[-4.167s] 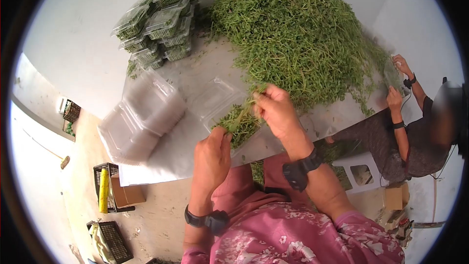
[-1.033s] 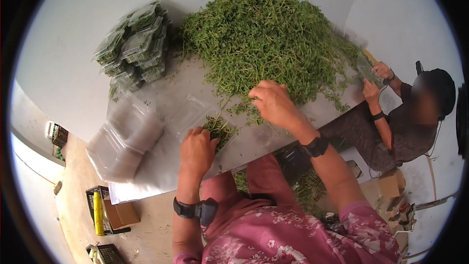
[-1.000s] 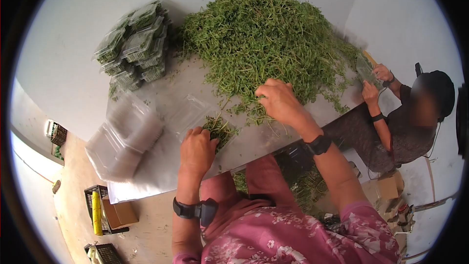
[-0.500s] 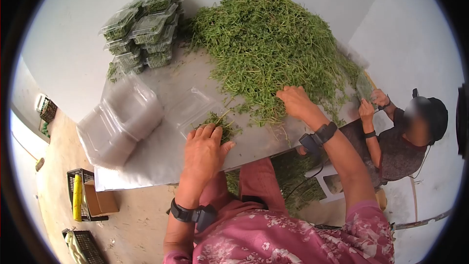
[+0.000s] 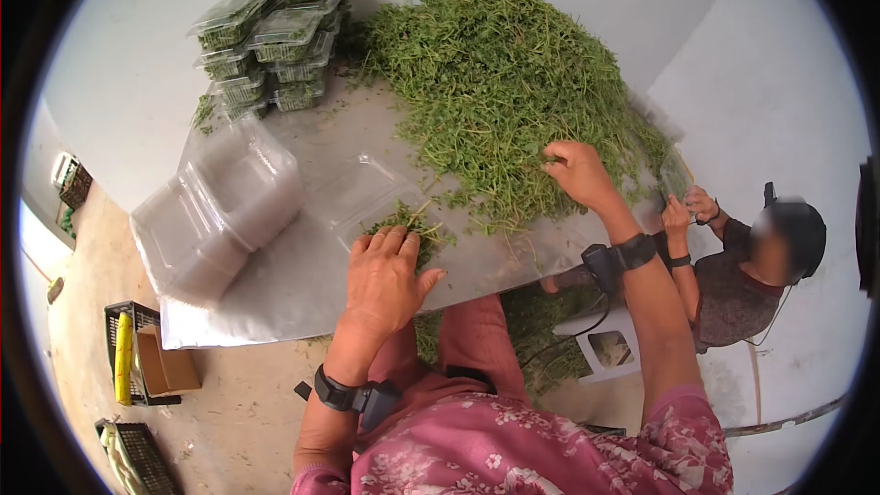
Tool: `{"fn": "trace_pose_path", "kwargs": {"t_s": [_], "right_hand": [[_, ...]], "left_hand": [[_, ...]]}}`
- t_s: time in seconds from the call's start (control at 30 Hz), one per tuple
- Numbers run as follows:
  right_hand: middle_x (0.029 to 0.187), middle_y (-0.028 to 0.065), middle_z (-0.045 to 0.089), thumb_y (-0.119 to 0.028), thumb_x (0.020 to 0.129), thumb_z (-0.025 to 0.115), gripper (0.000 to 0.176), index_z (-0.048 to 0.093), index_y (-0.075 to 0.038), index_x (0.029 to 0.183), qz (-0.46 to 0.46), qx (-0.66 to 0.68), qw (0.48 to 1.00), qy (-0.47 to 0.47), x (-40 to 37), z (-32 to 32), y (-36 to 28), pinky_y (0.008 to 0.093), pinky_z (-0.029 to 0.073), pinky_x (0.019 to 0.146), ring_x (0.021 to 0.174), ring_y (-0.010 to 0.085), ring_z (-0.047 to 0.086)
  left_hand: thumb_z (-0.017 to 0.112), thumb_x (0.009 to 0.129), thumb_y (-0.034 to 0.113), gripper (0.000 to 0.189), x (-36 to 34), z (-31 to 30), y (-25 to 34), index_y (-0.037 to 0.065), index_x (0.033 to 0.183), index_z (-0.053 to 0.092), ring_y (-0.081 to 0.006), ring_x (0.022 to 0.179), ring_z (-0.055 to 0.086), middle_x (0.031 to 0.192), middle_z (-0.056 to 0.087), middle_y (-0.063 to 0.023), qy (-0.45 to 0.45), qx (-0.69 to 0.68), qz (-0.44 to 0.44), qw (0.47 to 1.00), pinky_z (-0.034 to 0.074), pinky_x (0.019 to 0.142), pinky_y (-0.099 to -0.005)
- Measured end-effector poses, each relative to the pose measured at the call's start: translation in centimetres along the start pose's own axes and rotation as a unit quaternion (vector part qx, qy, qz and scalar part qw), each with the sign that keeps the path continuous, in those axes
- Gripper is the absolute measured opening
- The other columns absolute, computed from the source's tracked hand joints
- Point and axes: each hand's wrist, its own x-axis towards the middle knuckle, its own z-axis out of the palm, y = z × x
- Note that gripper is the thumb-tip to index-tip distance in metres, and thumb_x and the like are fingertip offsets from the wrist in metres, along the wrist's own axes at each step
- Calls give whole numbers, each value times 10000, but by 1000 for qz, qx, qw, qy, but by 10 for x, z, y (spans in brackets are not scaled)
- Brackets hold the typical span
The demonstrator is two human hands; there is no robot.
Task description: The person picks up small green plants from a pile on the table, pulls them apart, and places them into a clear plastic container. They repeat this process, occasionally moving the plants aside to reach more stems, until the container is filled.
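Hands work well apart: the left hand (image 5: 390,270) lies flat, fingers spread, on a tuft of herbs (image 5: 408,218) in the open clear clamshell (image 5: 357,188), seemingly pressing it so it stays put. The right hand (image 5: 579,172) reaches into the edge of the big herb heap (image 5: 495,73), fingers curled among sprigs; whether it grips any I cannot tell. Filled packs (image 5: 275,27) stand stacked at the far corner, empty ones (image 5: 211,211) just left of the clamshell. A co-worker's hands (image 5: 683,211) work at the right end of the table (image 5: 275,289), clear of the reach.
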Motion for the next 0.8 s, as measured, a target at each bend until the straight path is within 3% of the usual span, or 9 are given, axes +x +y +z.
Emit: {"fn": "trace_pose_path", "kwargs": {"t_s": [0.1,0.2,0.3,0.43,0.5,0.6,0.7,0.8], "right_hand": [[689,89,583,-92,853,725,199,635,54,953,72,-37,996,-32,4,-14,-36,365,450,619,626,176,536],[658,46,516,-117,856,712,193,621,39,925,49,-2,998,-37,10,-13,-45,333,419,591,607,132,447],[657,31,517,-130,858,700,175,639,20,924,43,69,995,-62,18,-10,-53,333,417,588,625,107,460],[702,-14,534,-120,879,688,166,636,21,949,82,167,978,-91,23,1,-82,289,411,582,649,70,479],[718,-44,524,-120,900,686,149,619,7,938,82,233,964,-100,19,6,-109,240,386,565,650,39,478],[756,-24,583,-113,897,689,193,646,35,1013,88,319,934,-138,16,20,-134,234,416,570,660,43,513],[741,-17,599,-118,905,691,174,647,20,1001,78,376,906,-177,13,36,-149,231,419,555,652,44,530],[712,-22,587,-135,919,697,143,647,-13,972,93,426,877,-200,10,55,-158,229,404,539,622,53,526]], "left_hand": [[739,843,403,582,-1,0,-1,-10,1239,634,-320,1248,543,1296,626,-174,4,-5,3,1000,382,1051,-446],[741,844,390,579,0,-1,0,-13,1244,628,-324,1250,542,1300,615,-182,-1,0,4,1000,370,1064,-457],[748,843,366,570,-1,-4,2,-16,1247,624,-334,1251,535,1296,604,-186,57,9,25,998,340,1094,-467],[748,867,284,544,8,-17,7,-27,1285,590,-357,1185,569,1300,584,-205,122,-121,21,985,407,1049,-466],[737,892,220,520,15,-20,10,-33,1312,563,-337,1111,619,1296,585,-212,139,-249,-8,958,480,983,-439],[688,943,147,469,24,-27,17,-38,1343,525,-237,983,664,1264,595,-190,110,-444,-88,885,553,833,-355],[648,972,107,427,29,-13,15,-26,1355,514,-133,864,650,1148,629,-125,92,-568,-132,807,547,755,-276],[667,944,110,358,29,-6,8,-41,1250,559,-114,695,619,939,660,-75,56,-635,-174,750,520,641,-294]]}}
